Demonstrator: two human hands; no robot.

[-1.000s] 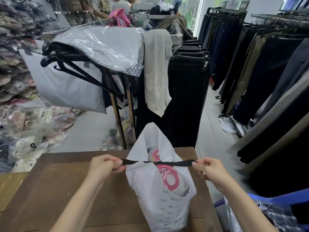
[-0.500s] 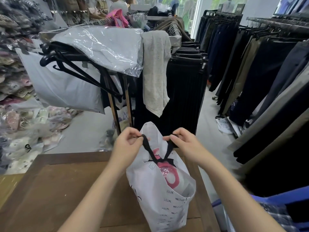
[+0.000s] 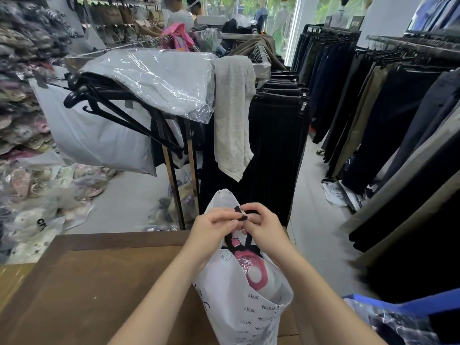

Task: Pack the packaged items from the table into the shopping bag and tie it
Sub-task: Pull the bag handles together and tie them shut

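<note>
A white shopping bag (image 3: 246, 312) with printed lettering stands upright at the far right edge of the brown wooden table (image 3: 82, 290). Through its open side shows a packaged item (image 3: 250, 268) with a pink ring on white. Black ribbon handles (image 3: 241, 215) rise from the bag's mouth and cross above it. My left hand (image 3: 211, 226) and my right hand (image 3: 261, 224) meet over the bag's top, each pinching a ribbon end, fingers nearly touching. The ribbon's lower part is partly hidden by my hands.
A clothes rack (image 3: 179, 170) with black hangers, a plastic-wrapped grey garment (image 3: 159, 78) and black trousers stands just behind the table. More trouser racks (image 3: 388, 115) line the right aisle. Packaged goods (image 3: 37, 190) pile up at left. A blue bag (image 3: 398, 317) sits lower right. People stand far back.
My hands went from pulling the black ribbon out flat, wide apart, to lifting both ends and bringing them together above the bag's mouth. The camera view tilted up slightly.
</note>
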